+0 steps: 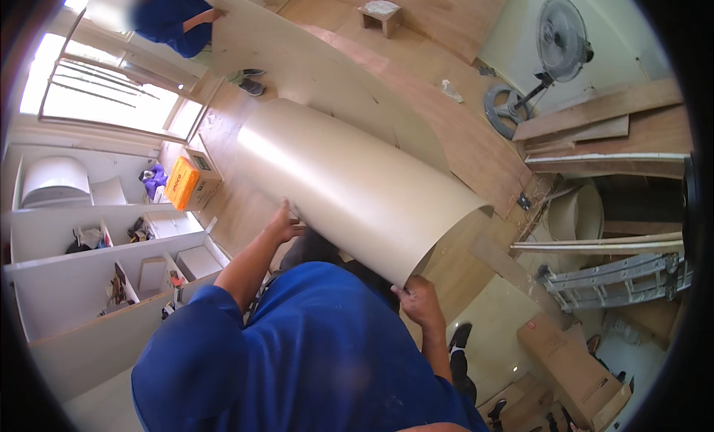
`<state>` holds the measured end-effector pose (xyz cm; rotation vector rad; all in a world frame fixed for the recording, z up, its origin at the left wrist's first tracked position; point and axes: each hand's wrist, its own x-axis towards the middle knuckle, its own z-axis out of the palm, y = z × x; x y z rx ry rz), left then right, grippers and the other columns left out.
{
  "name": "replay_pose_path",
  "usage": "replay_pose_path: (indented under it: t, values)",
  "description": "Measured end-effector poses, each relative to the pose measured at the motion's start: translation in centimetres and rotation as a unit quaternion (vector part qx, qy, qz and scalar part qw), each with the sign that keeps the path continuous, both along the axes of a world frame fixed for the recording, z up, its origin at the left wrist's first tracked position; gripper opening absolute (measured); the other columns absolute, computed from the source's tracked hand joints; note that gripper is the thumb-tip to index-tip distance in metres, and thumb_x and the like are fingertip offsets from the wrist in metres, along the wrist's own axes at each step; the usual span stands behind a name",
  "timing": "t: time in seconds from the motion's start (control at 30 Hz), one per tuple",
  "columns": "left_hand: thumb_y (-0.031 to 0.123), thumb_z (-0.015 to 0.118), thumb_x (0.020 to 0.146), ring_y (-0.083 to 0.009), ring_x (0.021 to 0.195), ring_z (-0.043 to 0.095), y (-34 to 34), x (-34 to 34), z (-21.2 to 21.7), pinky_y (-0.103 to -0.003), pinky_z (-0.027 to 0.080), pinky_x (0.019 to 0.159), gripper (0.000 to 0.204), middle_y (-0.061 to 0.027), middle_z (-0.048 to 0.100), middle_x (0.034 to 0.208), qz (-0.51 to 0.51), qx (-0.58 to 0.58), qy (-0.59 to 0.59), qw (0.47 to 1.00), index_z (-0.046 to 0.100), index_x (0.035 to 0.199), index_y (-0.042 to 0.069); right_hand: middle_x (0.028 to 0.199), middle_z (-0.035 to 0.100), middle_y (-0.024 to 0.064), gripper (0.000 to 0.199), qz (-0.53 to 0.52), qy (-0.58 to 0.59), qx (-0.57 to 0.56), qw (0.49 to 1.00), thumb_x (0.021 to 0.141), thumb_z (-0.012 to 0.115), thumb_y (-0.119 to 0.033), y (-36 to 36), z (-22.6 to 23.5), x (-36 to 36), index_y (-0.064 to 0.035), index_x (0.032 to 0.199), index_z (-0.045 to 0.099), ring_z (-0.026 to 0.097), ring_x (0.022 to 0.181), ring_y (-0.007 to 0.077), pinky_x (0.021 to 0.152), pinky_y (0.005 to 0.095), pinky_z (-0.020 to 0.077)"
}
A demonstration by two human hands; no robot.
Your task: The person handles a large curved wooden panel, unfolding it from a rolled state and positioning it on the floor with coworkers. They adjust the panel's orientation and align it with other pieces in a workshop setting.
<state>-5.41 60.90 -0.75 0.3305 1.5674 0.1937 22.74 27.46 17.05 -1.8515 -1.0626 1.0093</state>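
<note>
A large beige laminate sheet (349, 183), smooth and slightly glossy, lies curled over into a wide half-roll in front of me. Its flatter part extends behind the curl toward the upper left. My right hand (422, 301) grips the near right corner of the curled edge, fingers wrapped round it. Against the near left side of the roll rests my left hand (282, 224), open, with its fingers stretched out and the thumb apart. At the far end a co-worker in a blue shirt (175, 19) has a hand (212, 15) at the sheet's edge.
White shelving (74, 272) with tools stands left, beside an orange box (183, 183). A fan (561, 41) and stacked boards (602, 112) are at upper right. A folded aluminium ladder (617, 282) and a cardboard box (569, 369) lie at right. A small wooden stool (381, 19) stands far back.
</note>
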Motion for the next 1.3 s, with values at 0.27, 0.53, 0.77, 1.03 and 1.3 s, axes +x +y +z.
replay_pose_path:
  t: [0.27,0.53,0.77,1.03,1.3]
  values:
    - [0.067,0.041,0.097,-0.0564,0.139,0.029,0.2,-4.8,-1.2,-0.075,0.034,0.102,0.082,-0.0322,0.013,0.158,-0.009,-0.002,0.057,0.998,0.018,0.156,0.015,0.079,0.066,0.0196,0.015,0.021,-0.006,-0.053,0.998,0.081,0.071,-0.008,4.8,0.4,-7.9,-0.0033,0.096,0.067,0.065,0.074,0.0390,0.066,0.0439,0.0511]
    - [0.070,0.031,0.097,-0.0408,0.143,0.028,-2.9,-17.3,-2.6,-0.064,0.023,0.115,0.078,-0.0150,0.025,0.157,0.155,-0.059,-0.112,0.980,0.028,0.153,0.015,0.082,0.065,0.0203,0.015,0.241,-0.117,0.013,0.963,0.080,0.065,-0.009,14.2,-1.3,-15.6,-0.0037,0.092,0.059,0.064,0.080,0.0434,0.068,0.0501,0.0500]
    - [0.080,0.031,0.091,-0.0439,0.147,0.018,-7.9,-21.6,-0.9,-0.065,0.018,0.115,0.094,-0.0187,0.011,0.163,0.312,-0.029,-0.135,0.940,0.016,0.158,0.014,0.083,0.065,0.0220,0.016,0.412,-0.102,0.024,0.905,0.075,0.059,-0.006,18.6,-9.0,-22.6,-0.0042,0.091,0.061,0.064,0.082,0.0442,0.069,0.0519,0.0501]
    - [0.081,0.051,0.082,-0.0469,0.150,0.001,-15.2,-19.3,1.5,-0.075,0.011,0.111,0.109,-0.0171,0.002,0.165,0.340,0.047,-0.099,0.934,0.010,0.159,0.016,0.084,0.066,0.0259,0.016,0.517,-0.092,-0.016,0.851,0.075,0.058,-0.004,14.8,-21.6,-25.4,-0.0037,0.090,0.063,0.066,0.087,0.0449,0.075,0.0529,0.0515]
    - [0.030,0.073,0.087,-0.0305,0.096,0.065,-16.2,-10.9,-1.6,-0.056,0.054,0.071,0.052,-0.0117,0.065,0.113,0.297,0.152,0.161,0.929,0.058,0.128,0.000,0.084,0.067,0.0232,0.012,0.548,-0.104,0.003,0.830,0.078,0.058,-0.004,15.9,-27.4,-23.3,-0.0040,0.088,0.063,0.066,0.087,0.0439,0.075,0.0521,0.0520]
